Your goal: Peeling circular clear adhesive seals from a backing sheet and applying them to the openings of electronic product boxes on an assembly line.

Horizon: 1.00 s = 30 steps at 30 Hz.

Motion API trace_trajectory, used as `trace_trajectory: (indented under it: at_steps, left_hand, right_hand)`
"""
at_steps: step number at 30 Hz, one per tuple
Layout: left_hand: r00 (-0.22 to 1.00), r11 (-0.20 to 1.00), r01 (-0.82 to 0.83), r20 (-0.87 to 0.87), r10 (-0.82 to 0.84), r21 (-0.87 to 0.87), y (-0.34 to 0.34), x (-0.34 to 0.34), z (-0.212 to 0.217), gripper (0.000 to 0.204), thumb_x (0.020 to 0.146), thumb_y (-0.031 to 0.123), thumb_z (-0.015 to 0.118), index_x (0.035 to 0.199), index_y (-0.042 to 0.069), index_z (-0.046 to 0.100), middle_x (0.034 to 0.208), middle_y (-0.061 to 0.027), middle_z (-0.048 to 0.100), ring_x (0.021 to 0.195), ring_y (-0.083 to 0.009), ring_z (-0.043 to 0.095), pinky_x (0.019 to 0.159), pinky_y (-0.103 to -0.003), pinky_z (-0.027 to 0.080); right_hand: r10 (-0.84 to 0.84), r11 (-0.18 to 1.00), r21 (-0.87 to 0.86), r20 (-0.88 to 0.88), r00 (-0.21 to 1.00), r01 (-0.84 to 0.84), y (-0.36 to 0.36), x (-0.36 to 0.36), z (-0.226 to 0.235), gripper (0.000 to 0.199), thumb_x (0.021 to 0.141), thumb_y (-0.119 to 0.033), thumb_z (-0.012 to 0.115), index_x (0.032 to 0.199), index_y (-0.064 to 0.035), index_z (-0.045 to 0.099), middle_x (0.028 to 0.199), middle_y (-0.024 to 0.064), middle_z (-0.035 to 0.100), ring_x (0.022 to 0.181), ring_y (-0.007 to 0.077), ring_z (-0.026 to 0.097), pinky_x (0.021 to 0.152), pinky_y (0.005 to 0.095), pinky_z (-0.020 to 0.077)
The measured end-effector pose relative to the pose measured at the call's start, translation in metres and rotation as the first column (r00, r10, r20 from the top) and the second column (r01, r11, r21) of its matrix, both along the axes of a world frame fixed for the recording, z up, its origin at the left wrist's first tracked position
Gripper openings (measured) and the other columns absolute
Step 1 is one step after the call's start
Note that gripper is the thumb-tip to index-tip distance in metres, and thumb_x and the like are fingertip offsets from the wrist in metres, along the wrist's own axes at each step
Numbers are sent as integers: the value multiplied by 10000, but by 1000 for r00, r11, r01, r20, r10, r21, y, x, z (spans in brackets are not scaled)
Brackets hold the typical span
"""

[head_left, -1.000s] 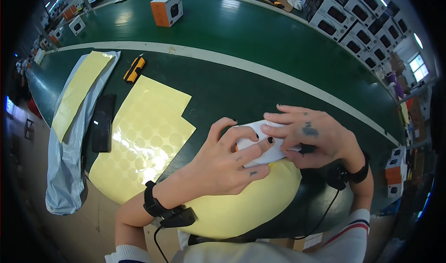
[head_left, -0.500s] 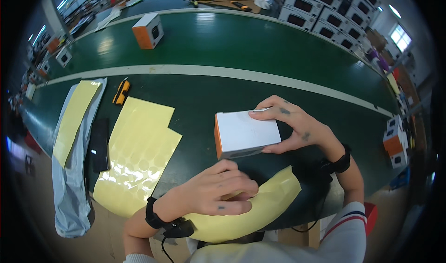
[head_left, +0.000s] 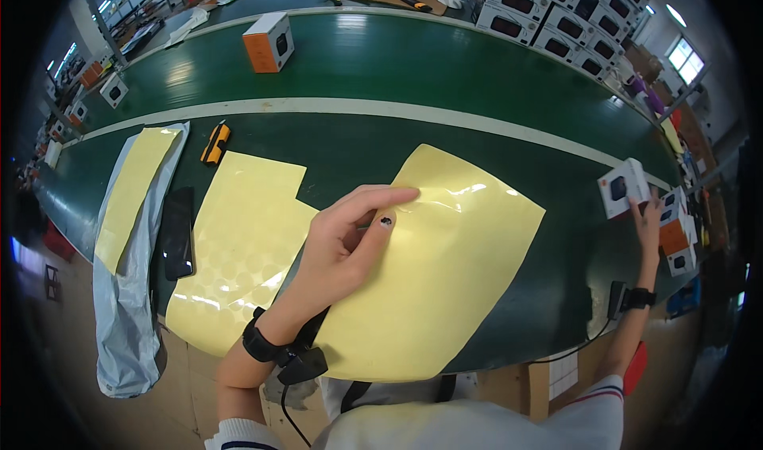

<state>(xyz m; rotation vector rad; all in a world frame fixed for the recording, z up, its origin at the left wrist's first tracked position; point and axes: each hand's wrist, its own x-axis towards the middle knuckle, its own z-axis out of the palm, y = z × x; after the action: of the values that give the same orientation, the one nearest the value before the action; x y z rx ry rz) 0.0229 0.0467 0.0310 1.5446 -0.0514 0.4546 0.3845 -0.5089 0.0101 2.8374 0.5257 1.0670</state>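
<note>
My left hand [head_left: 346,239] pinches the left edge of a glossy yellow sheet [head_left: 457,251] between thumb and fingers. The sheet spreads at a slant over the front of the green table, its lower edge at the table's near edge. Far to the right, my outstretched right hand [head_left: 648,221] grips a small white box [head_left: 624,189] with a dark picture on its face. That box is tilted, just beside a few similar white and orange boxes [head_left: 675,226]. Part of my grip lies hidden behind the box.
Left of my left hand lie another yellow sheet with round stickers [head_left: 238,243], a black phone [head_left: 180,239], a yellow cutter [head_left: 215,143] and a grey plastic bag [head_left: 127,323] under a yellow strip [head_left: 137,195]. An orange-white box [head_left: 269,44] stands on the green belt beyond a pale rail [head_left: 358,106].
My right hand has carried the white box from the middle to the far right. My left hand has risen, and the yellow sheet has come up from the near edge, spread out.
</note>
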Motion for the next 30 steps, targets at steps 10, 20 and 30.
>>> trace_trajectory:
  at_steps: [10, 20, 30]
  left_hand:
    - [904, 992, -126, -413, 115, 1, 26, -5, -17, 468, 858, -73, 452, 1320, 0, 455, 978, -93, 648, 830, -75, 581, 714, -205, 446]
    - [882, 936, -344, -371, 292, -80, 42, 5, -20, 418, 852, -7, 543, 1269, 9, 517, 805, -31, 658, 685, -46, 565, 621, -194, 436]
    - [813, 853, -499, -425, 399, -152, 61, -2, -10, 292, 862, 50, 610, 1151, 11, 622, 835, 4, 626, 557, 21, 456, 513, -174, 362]
  right_hand:
    - [602, 782, 58, -329, 728, -621, 361, -75, 88, 819, 872, -443, 579, 1373, 116, 252, 1362, 328, 362, 1297, 401, 355, 1078, 404, 300]
    - [703, 570, 31, -536, 468, -821, 738, -71, 66, 1091, 713, -733, 579, 1465, -60, 166, 1390, 393, 260, 1340, 489, 227, 1034, 536, 333]
    - [679, 625, 209, -619, 393, -752, 837, -62, 24, 1002, 561, -564, 787, 1420, -355, 316, 1503, 266, 102, 1367, 504, 116, 999, 715, 207]
